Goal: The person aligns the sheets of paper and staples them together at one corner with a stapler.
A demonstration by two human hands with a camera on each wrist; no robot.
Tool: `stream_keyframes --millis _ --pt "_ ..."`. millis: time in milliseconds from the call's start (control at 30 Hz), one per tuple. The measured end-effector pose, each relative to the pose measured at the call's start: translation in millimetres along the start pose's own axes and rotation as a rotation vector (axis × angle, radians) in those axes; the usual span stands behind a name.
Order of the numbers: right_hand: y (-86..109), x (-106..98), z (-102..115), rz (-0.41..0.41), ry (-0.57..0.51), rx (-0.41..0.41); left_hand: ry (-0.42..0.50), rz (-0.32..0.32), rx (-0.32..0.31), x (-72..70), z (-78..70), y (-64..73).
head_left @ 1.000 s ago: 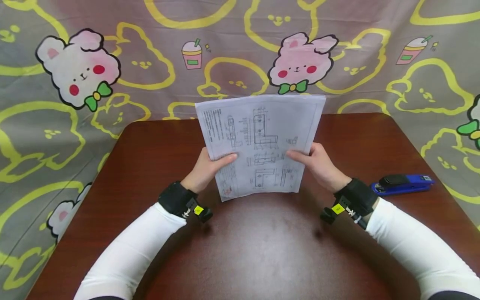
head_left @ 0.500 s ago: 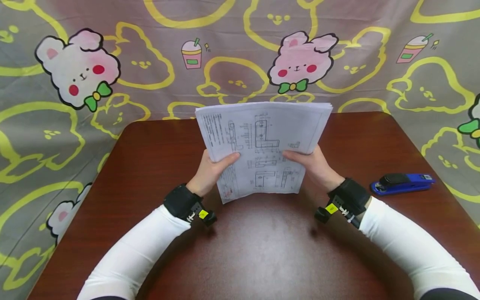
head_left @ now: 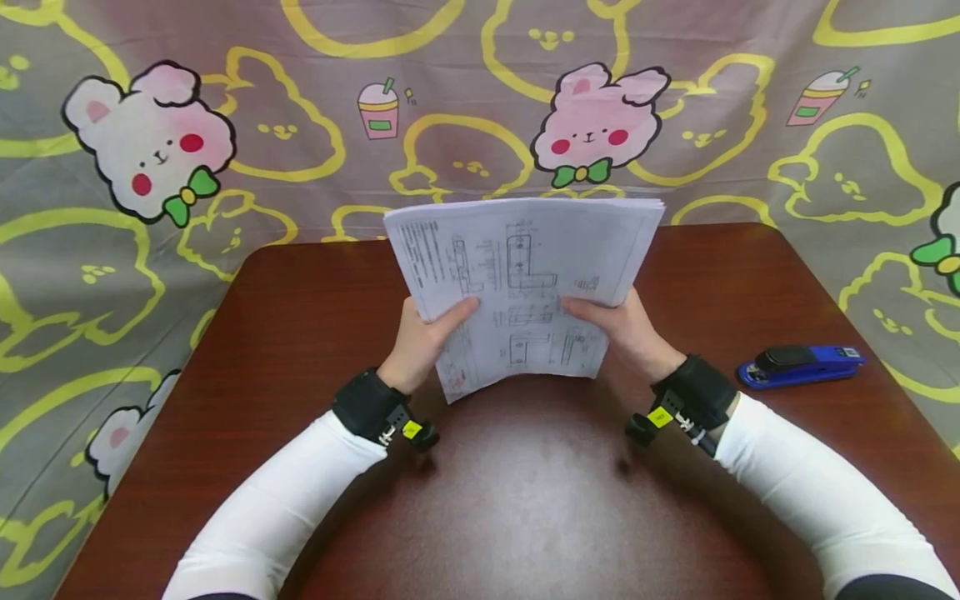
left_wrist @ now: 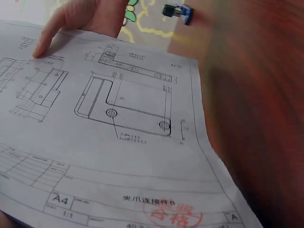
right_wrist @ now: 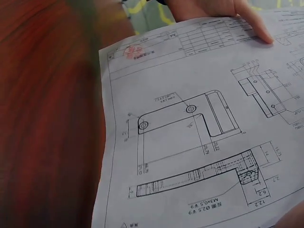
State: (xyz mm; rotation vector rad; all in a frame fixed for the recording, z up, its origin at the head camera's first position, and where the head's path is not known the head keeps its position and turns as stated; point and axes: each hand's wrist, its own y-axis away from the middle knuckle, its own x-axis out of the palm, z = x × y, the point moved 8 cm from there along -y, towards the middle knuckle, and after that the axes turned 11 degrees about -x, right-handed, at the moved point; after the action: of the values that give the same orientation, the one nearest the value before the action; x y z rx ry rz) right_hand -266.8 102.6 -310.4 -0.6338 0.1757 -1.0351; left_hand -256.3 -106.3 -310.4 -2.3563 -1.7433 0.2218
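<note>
A stack of printed paper sheets (head_left: 480, 250) stands upright over the table in the head view, bent slightly along its middle. L-shaped part drawings cover the front sheet, and a red round stamp (left_wrist: 173, 213) marks one corner. My left hand (head_left: 422, 340) grips the left edge, thumb flat across the front and fingers hidden behind. On the opposite edge my right hand (head_left: 633, 332) holds the stack the same way. The left wrist view catches the right hand (left_wrist: 83, 19) at the far edge; the right wrist view catches the left hand (right_wrist: 213, 8).
A blue stapler (head_left: 802, 367) with a black top lies on the brown table (head_left: 540, 500), to the right of my right hand. A patterned cloth (head_left: 300, 125) with rabbit faces hangs behind the table.
Both hands have moved slightly inward, and the stack bows more, its lower edge arching up. More layered sheet edges show at the top right. The stapler stays put.
</note>
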Motion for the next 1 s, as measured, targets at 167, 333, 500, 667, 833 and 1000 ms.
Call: stream_keyframes --millis 167,333,500,667,833,1000 --pt "9.3 0 -13 -0.022 -0.054 0.077 -0.032 0.013 -0.053 -0.3 13.1 6.5" --pt "9.8 -1 -14 -0.038 -0.040 0.067 -0.074 0.024 -0.041 0.1 15.1 6.3" --pt "10.4 -4 -14 -0.038 0.013 0.083 -0.141 0.023 -0.079 -0.4 16.8 3.0" --pt "12.0 -9 -16 -0.068 0.155 0.172 -0.200 0.054 -0.144 -2.1 15.0 -0.1" --pt "15.9 -14 -21 -0.094 0.227 0.293 -0.090 0.150 -0.274 0.3 23.6 0.6" --pt "25.1 -16 -32 -0.068 0.264 0.431 -0.013 0.236 -0.431 -0.6 44.3 9.4"
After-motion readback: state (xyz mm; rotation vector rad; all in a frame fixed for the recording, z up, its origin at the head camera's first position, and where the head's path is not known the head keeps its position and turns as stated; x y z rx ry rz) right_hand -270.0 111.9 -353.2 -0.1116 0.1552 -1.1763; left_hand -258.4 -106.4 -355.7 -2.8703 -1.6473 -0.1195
